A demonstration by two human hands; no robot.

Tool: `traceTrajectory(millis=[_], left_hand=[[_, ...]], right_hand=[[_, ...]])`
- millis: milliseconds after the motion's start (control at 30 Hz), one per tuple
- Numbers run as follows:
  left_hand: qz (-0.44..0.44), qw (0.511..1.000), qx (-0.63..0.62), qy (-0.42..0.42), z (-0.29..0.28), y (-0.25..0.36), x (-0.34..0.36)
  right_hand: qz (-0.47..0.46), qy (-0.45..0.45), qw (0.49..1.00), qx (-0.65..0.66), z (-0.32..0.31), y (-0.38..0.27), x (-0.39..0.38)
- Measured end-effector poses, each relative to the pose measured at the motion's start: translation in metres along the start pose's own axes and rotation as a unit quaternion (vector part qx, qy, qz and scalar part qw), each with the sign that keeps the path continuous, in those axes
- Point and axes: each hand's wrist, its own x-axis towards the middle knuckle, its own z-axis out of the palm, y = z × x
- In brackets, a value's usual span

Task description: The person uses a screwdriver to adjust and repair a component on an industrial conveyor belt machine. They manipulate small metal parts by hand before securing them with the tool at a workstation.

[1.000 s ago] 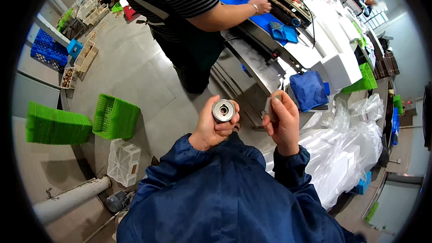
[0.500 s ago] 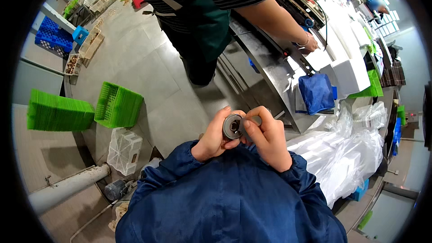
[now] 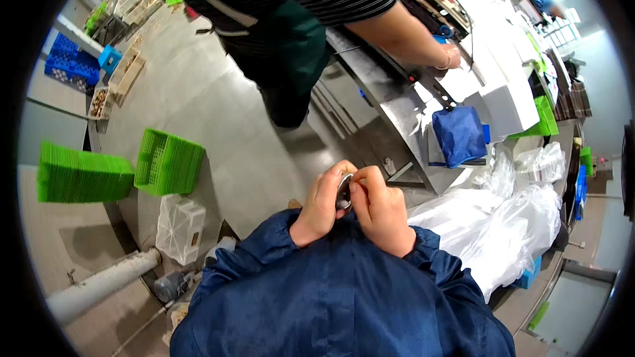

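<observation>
In front of my chest I hold a small grey ring-shaped thing [image 3: 343, 193] with a dark hollow middle. It looks like a roll of tape, now turned nearly edge-on and mostly covered by fingers. My left hand [image 3: 319, 206] is closed round its left side, thumb low and fingers over the top. The thumb and bent forefinger of my right hand [image 3: 382, 210] pinch at its right edge. Whether a loose end is between those fingertips, I cannot make out.
A person in a striped top and green apron [image 3: 297, 46] reaches over a metal table [image 3: 393, 99] ahead. On it lies a blue bag [image 3: 458, 135]. Clear plastic sheeting [image 3: 489, 231] is heaped at right. Green crates [image 3: 169, 162], a white crate [image 3: 180, 228] and a pipe [image 3: 106, 284] are at left.
The ring-shaped thing has turned from facing me to nearly edge-on. My right hand has shifted slightly left, and both hands are closer together. The view has shifted a little.
</observation>
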Motion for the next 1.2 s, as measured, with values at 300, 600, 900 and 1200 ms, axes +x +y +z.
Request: traceTrajectory(millis=[300,600,900,1200], left_hand=[[0.162,0.970,0.171,0.058,0.004,-0.006,0.026],[0.255,0.925,0.272,0.077,-0.012,-0.016,0.079],[0.248,0.943,0.200,0.094,-0.018,-0.020,0.095],[0.028,0.987,-0.155,-0.013,-0.013,-0.002,0.073]], right_hand=[[0.058,0.103,0.986,0.119,0.018,0.018,0.003],[0.104,0.160,0.964,0.185,0.031,0.044,0.034],[0.101,0.132,0.974,0.153,0.033,0.054,0.051],[0.111,0.095,0.984,0.105,-0.010,0.028,0.038]])
